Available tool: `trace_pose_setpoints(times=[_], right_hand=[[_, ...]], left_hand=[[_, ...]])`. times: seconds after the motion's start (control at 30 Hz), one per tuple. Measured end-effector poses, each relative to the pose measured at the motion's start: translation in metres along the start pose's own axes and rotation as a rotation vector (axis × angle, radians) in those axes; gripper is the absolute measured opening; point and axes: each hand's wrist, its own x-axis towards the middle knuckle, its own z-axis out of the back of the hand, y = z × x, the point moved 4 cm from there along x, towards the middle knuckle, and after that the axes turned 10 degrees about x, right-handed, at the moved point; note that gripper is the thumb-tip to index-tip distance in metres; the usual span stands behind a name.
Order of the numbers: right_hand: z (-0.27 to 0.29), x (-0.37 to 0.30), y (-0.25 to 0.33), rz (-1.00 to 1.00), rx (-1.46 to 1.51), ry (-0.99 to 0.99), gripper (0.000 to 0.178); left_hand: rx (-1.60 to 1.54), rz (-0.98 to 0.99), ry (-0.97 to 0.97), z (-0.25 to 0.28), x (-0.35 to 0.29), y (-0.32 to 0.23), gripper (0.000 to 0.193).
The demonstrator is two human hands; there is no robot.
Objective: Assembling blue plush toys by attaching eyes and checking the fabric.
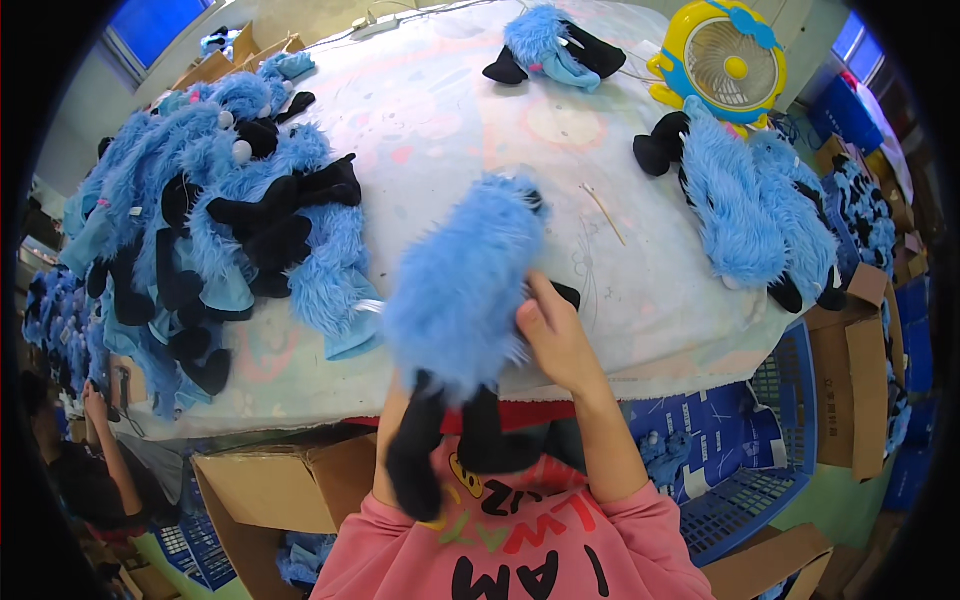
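A shaggy blue plush toy (pixel 460 280) with two dangling black legs (pixel 420 450) is held up over the near edge of the table, its feet toward me. My right hand (pixel 556 330) grips the plush toy's right side, the thumb showing against the fur. Behind the toy's left side my left forearm (pixel 392 430) goes up, and the fur hides that hand and its fingers. A small black part (pixel 567 294) sticks out beyond my right hand; whether it belongs to the toy I cannot tell.
A large heap of similar blue plush pieces (pixel 240 180) covers the table's left side. More lie at the right (pixel 735 210) and far edge (pixel 545 45). A thin stick (pixel 604 214), yellow fan (pixel 722 65), cardboard box (pixel 275 490) and blue crate (pixel 790 400) surround me. Another person (pixel 100 460) is at far left.
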Motion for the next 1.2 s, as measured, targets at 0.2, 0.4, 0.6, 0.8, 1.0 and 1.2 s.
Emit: trace_pose_setpoints(times=[0.2,0.4,0.6,0.8,1.0,1.2], right_hand=[[-0.01,0.016,-0.012,-0.264,0.491,-0.181,0.027],[-0.006,0.013,-0.014,-0.049,0.398,-0.3,0.031],[0.005,0.008,-0.012,0.186,0.237,-0.387,0.031],[0.033,0.015,0.013,0.268,0.177,-0.524,0.027],[0.036,0.019,0.003,0.118,0.479,-0.574,0.024],[0.031,0.031,-0.001,-0.074,0.235,-0.42,0.022]], left_hand=[[0.611,-0.213,-0.07,0.005,-0.008,0.043,0.039],[0.426,-0.39,-0.085,-0.008,-0.022,0.013,0.036],[0.302,-0.041,-0.051,-0.023,-0.02,-0.002,0.028],[0.708,-0.014,0.146,-0.018,-0.023,-0.012,0.023],[0.388,-0.691,-0.231,0.0,-0.034,-0.022,0.014],[0.279,-0.422,-0.424,-0.008,-0.036,-0.018,0.018]])
